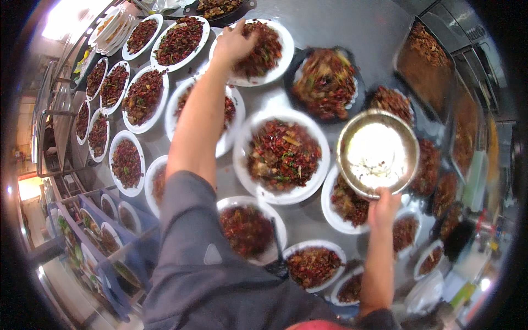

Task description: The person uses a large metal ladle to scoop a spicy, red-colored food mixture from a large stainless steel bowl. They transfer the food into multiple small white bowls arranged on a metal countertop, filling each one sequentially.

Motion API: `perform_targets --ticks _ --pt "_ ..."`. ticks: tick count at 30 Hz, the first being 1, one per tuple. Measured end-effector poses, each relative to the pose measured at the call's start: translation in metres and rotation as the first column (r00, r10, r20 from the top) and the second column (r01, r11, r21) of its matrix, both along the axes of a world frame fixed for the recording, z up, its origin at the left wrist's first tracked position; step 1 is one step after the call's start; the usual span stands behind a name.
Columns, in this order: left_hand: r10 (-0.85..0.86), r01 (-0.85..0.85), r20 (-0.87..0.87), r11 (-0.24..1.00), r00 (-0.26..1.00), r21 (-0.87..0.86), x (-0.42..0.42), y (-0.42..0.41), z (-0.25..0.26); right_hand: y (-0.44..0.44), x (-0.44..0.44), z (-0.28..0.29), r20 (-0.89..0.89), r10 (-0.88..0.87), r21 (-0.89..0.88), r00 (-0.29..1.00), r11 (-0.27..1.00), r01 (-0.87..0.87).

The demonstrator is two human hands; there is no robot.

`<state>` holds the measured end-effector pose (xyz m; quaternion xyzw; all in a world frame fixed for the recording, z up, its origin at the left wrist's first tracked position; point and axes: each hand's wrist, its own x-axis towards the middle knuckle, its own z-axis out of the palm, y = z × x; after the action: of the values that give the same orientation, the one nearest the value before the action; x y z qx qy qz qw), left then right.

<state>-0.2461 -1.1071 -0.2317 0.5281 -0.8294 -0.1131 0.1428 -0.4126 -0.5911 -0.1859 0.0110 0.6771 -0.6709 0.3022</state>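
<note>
My left hand [236, 46] reaches over a large white plate [285, 49] heaped with chopped red chillies and browned pieces. Its fingers are spread at the left side of the heap, and I see nothing held in them. With my right hand [383, 208] I grip the near rim of a round metal bowl [375, 154]. A few dark bits lie on the bowl's shiny bottom. Beneath it, partly hidden, is a white plate [330, 214] of the same food. Between my arms stands another large white plate [243, 165] with chillies and green bits.
Several more filled white plates [156, 119] cover the steel table [363, 20]. A dark plate [288, 93] with a tall heap stands beyond the middle. At the far right is a metal tray [429, 88] of brown food. Blue crates [142, 239] holding plates stand at lower left.
</note>
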Motion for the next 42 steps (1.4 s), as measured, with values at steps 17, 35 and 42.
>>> perform_targets --ticks 17,35,42 --pt "-0.23 0.221 0.094 0.971 0.969 0.092 0.016 -0.042 0.023 0.012 -0.003 0.0 0.053 -0.065 -0.029 0.996 0.997 0.066" --pt "-0.291 0.302 0.1 0.947 0.951 -0.111 -0.062 -0.076 -0.017 0.071 -0.013 -0.026 0.129 -0.178 0.063 0.976 0.983 0.171" --pt "-0.357 0.372 0.537 0.924 0.764 0.085 -0.112 -0.024 0.01 0.071 -0.005 -0.021 0.061 -0.132 0.048 0.989 0.991 0.129"
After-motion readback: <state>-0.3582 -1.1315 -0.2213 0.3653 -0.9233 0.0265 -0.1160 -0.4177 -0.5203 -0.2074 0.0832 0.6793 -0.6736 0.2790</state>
